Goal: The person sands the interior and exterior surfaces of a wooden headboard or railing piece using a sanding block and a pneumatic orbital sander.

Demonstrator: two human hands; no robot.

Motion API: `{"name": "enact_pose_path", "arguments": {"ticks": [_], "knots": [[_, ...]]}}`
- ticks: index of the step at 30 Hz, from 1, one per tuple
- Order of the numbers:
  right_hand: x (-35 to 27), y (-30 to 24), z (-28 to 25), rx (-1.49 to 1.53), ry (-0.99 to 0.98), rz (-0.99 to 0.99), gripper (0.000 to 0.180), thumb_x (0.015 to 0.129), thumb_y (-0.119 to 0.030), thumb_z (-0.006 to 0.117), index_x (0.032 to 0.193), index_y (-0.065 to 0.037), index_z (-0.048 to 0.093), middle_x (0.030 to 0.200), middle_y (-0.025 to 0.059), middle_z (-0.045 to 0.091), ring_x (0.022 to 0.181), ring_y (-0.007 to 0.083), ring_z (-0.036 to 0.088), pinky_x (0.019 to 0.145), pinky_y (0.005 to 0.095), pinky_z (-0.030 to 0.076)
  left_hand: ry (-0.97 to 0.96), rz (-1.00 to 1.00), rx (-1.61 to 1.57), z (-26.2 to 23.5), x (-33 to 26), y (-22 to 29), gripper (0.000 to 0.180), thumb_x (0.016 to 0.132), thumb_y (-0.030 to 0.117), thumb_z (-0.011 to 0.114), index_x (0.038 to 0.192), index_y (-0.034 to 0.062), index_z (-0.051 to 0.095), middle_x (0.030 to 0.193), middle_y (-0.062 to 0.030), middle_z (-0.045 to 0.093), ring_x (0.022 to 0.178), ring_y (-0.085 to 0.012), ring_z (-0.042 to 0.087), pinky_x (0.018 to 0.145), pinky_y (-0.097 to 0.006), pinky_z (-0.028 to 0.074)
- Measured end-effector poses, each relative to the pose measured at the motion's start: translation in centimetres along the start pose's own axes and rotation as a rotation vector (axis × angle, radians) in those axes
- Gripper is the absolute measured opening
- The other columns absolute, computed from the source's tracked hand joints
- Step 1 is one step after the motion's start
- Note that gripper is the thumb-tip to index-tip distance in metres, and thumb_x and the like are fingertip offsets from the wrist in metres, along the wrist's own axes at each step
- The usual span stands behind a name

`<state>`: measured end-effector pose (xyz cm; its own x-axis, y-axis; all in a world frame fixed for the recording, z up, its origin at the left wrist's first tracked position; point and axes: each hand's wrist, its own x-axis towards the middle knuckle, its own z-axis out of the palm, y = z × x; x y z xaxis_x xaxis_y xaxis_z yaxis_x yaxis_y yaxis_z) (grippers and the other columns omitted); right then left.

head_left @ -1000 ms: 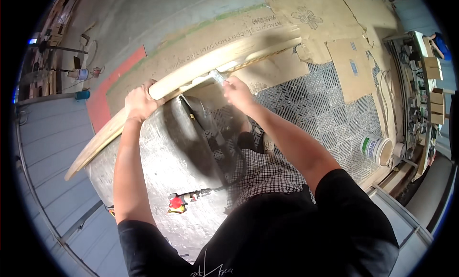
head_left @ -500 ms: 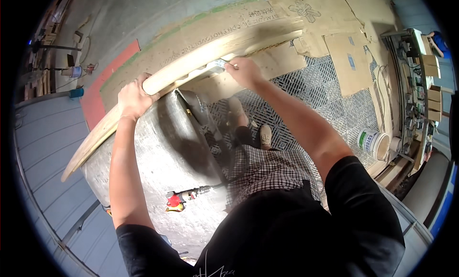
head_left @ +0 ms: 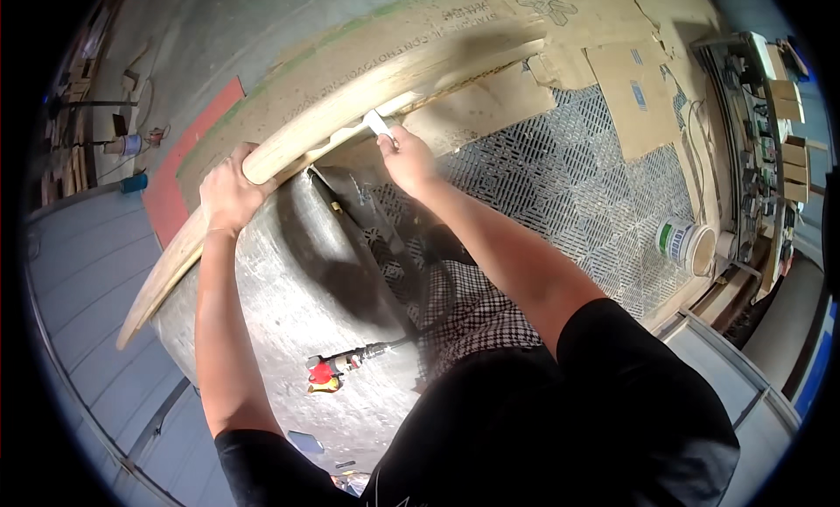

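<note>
A long, curved piece of pale wood [head_left: 350,96] runs slantwise across the far edge of the metal worktop [head_left: 262,297], its right part reaching out past the worktop. My left hand [head_left: 234,192] is wrapped over the wood left of its middle. Close by the wood's near edge, my right hand [head_left: 407,160] pinches a small, flat white piece [head_left: 377,123]. The white piece meets the wavy, notched edge of the wood; its exact kind is not clear. Much of the wood's underside is hidden.
A red and yellow air tool [head_left: 324,374] with a dark hose lies on the worktop, near a dark flat object [head_left: 306,441]. A white bucket [head_left: 687,246] stands right on black grid matting [head_left: 560,174]. Cardboard sheets [head_left: 634,96] cover the floor beyond; a loaded shelf [head_left: 766,157] stands far right.
My right hand has moved left and nearer along the wood's edge, carrying the white piece. My left hand keeps its grip. The view has shifted slightly, and my feet have gone out of sight.
</note>
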<state>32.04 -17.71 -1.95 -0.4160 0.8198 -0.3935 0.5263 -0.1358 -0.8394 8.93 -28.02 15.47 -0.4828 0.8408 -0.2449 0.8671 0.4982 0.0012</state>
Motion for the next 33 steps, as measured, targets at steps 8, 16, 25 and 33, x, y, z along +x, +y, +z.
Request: {"name": "enact_pose_path", "arguments": {"ticks": [8,16,25,33], "knots": [[-0.8,-1.9,1.2,-0.032,0.098,0.012,0.029,0.101,-0.037,0.052,0.100,-0.009,0.060,0.084,0.0210,0.067,0.084,0.0431,0.064,0.076,0.0507,0.049,0.021,-0.010,-0.031,0.0,0.0,0.1,0.047,0.068,0.028,0.076,0.113,0.0173,0.066,0.101,-0.0149,0.073,0.096,-0.0372,0.068,0.084,-0.045,0.053],[-0.4,0.2,3.4,-0.107,0.165,-0.135,0.031,0.102,-0.032,0.052,0.107,-0.003,0.063,0.091,0.0257,0.067,0.087,0.0476,0.064,0.076,0.0527,0.051,0.028,0.043,-0.051,0.4,-0.2,-1.5,0.053,0.065,0.037,0.076,0.115,0.0222,0.067,0.096,-0.0145,0.074,0.092,-0.0353,0.071,0.084,-0.046,0.055],[0.8,1.0,3.0,-0.149,0.186,-0.193,0.038,0.102,-0.035,0.050,0.092,-0.001,0.062,0.079,0.0261,0.065,0.077,0.0467,0.064,0.069,0.0507,0.051,-0.002,0.049,-0.111,-2.5,-0.3,-0.6,0.047,0.076,0.053,0.071,0.109,0.0194,0.070,0.098,-0.0127,0.074,0.093,-0.0319,0.072,0.085,-0.046,0.055],[0.5,1.3,4.4,-0.118,0.179,-0.238,0.033,0.102,-0.029,0.050,0.096,0.001,0.064,0.080,0.0270,0.064,0.078,0.0461,0.065,0.069,0.0477,0.051,0.053,0.027,-0.109,-1.4,-1.2,-1.6,0.038,0.077,0.045,0.072,0.105,0.0196,0.071,0.093,-0.0128,0.075,0.089,-0.0322,0.072,0.082,-0.046,0.055]]}}
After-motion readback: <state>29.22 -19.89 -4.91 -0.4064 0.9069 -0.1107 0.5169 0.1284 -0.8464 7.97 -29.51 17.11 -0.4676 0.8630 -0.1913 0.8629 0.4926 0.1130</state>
